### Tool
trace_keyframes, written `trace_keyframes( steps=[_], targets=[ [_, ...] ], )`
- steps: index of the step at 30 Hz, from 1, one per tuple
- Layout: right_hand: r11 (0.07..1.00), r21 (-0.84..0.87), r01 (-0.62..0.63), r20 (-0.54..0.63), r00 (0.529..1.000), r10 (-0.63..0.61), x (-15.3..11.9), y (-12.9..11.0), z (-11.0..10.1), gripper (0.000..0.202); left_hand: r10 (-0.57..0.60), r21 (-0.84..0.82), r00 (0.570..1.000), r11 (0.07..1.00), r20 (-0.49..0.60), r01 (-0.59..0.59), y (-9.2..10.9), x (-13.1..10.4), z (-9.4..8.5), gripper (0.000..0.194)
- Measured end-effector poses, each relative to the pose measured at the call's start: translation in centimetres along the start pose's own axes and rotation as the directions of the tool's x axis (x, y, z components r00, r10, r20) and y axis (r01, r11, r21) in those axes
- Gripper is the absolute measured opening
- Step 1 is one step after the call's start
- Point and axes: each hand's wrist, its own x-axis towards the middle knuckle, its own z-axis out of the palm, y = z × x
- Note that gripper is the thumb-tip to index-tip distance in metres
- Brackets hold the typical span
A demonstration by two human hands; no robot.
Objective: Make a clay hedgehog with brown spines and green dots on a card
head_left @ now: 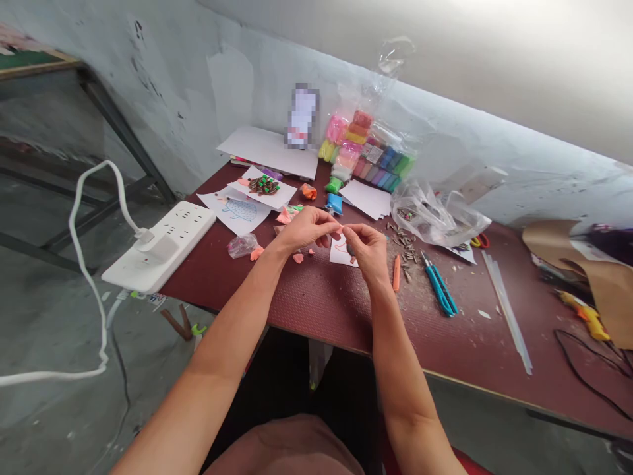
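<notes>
My left hand [312,227] and my right hand [364,247] meet fingertip to fingertip above the table, both pinched closed. Between them shows a tiny pinkish bit that looks like soft modelling clay, mostly hidden by the fingers. Below lies a small white paper [338,253] with an orange line drawing, partly covered by my right hand. Salmon clay crumbs [298,258] sit on the table beside my left forearm. To the right of my right hand are an orange stick-like piece [396,273], striped sunflower seeds [406,245] and a teal utility knife [439,285].
Behind stand multicoloured clay packs [380,165] and a propped phone [301,117]. A seed-covered paper [284,191], blue hedgehog-like drawing [238,210] and power strip [192,221] are left. A seed bag [435,214], glue sticks [507,313] and yellow glue gun [588,316] lie right.
</notes>
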Motion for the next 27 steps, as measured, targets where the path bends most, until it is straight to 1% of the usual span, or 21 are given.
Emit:
trace_keyframes(
  steps=[3,7,10,12,16,18,20,22,25,27],
  targets=[
    [1.000,0.000,-0.003,-0.016,1.000,0.003,0.0,0.1,0.0,0.040,-0.005,-0.006,1.000,1.000,0.008,0.005,0.2,-0.1,0.0,0.015],
    [1.000,-0.010,-0.007,-0.040,0.999,0.006,-0.1,0.1,0.0,0.041,0.013,-0.044,0.999,0.999,0.046,-0.011,0.1,-0.1,-0.1,0.012],
    [1.000,-0.014,-0.013,-0.020,1.000,0.013,-0.1,0.0,-0.1,0.042,0.021,-0.053,1.000,0.998,0.020,-0.019,-0.2,0.0,-0.2,0.018],
    [0.999,-0.030,-0.011,-0.015,1.000,0.010,-0.1,0.0,-0.2,0.043,0.013,-0.035,1.000,0.999,0.008,-0.013,-0.3,0.0,-0.1,0.018],
    [0.994,-0.100,0.039,-0.011,0.999,-0.040,-0.1,0.1,-0.2,0.036,-0.035,0.010,0.998,0.999,0.043,0.034,-0.5,0.1,-0.1,0.009],
    [0.988,-0.136,0.077,-0.019,0.997,-0.080,-0.2,0.1,-0.2,0.032,-0.040,0.021,0.999,0.999,0.034,0.039,-0.7,0.1,0.0,0.008],
    [0.984,-0.149,0.093,-0.024,0.995,-0.097,-0.3,0.0,-0.1,0.030,-0.035,0.028,0.999,0.999,0.015,0.034,-1.0,0.1,0.0,0.011],
    [0.988,-0.132,0.078,-0.014,0.997,-0.080,-0.3,-0.1,-0.1,0.031,-0.028,0.038,1.000,0.999,0.007,0.028,-1.2,0.1,0.0,0.014],
    [0.994,-0.090,0.058,0.009,0.998,-0.058,-0.4,-0.3,0.1,0.032,-0.024,0.059,1.000,0.998,0.017,0.023,-1.2,0.2,0.0,0.021],
    [0.992,-0.091,0.082,0.023,0.996,-0.080,-0.4,-0.3,0.1,0.030,-0.029,0.069,0.999,0.997,0.027,0.027,-1.1,0.2,0.0,0.024]
  ],
)
